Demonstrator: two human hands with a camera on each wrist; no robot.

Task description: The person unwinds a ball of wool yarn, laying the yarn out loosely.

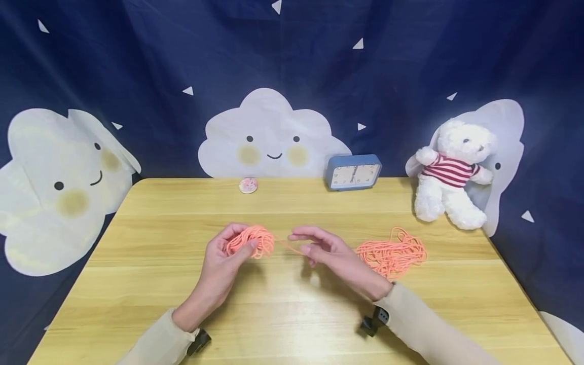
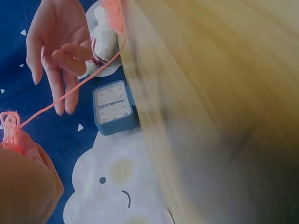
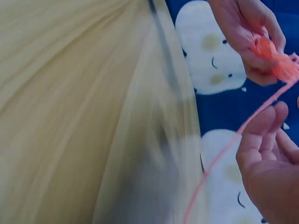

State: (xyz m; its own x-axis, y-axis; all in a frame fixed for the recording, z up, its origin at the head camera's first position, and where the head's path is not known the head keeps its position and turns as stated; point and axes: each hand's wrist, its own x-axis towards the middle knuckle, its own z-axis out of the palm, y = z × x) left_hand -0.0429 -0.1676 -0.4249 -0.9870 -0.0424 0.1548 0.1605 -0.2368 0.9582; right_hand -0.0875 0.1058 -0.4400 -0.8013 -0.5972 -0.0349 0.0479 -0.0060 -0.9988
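Observation:
My left hand (image 1: 218, 269) grips a small bundle of coral-orange yarn (image 1: 255, 240) above the middle of the table, with the thumb across its front. From the bundle a single strand (image 2: 88, 78) runs past my right hand (image 1: 336, 257) to a loose heap of the same yarn (image 1: 396, 256) on the table at the right. The right hand hovers just right of the bundle, fingers loosely bent, thumb and forefinger apart. In the left wrist view the strand crosses in front of its fingers; the right wrist view shows it running alongside them.
At the table's (image 1: 150, 228) back edge lie a round pink-patterned disc (image 1: 248, 185) and, further right, a blue clock (image 1: 353, 173). A white teddy bear (image 1: 451, 175) in a striped shirt sits at the back right corner. A dark blue curtain (image 1: 159, 50) with clouds hangs behind.

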